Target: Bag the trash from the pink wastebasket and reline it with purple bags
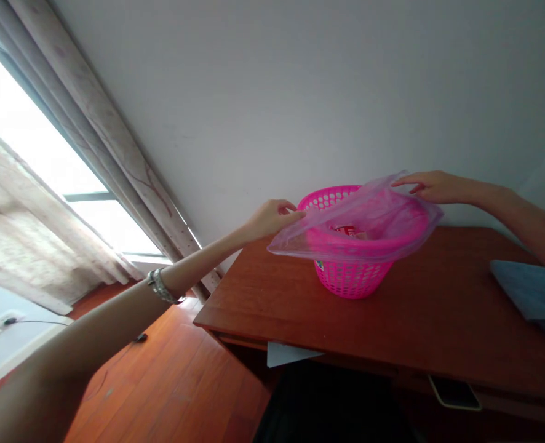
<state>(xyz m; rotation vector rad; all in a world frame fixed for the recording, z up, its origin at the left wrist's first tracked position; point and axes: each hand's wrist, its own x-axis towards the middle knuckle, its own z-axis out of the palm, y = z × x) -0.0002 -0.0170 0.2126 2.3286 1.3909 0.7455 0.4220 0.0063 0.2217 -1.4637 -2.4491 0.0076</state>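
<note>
A pink basket (353, 280) with round holes stands upright on the brown desk (254, 289). Over its mouth and front rim lies a translucent pink plastic bag (295, 240), spread partly open. Inside, a red item with white lettering (346, 230) shows; its kind I cannot make out. My left hand (275, 220) is at the basket's left rim, thumb and fingers closed on the bag's edge. At the back right, my right hand (433, 186) grips the bag's far edge, index finger reaching forward. The bag hides part of the basket's rim.
A grey-blue flat item (528, 289) lies on the desk's right side. Below the front edge are a phone (454, 392) and a white sheet (288, 354) sticking out. A wall (300, 92) rises behind the desk; curtains (101, 123) and a window are on the left.
</note>
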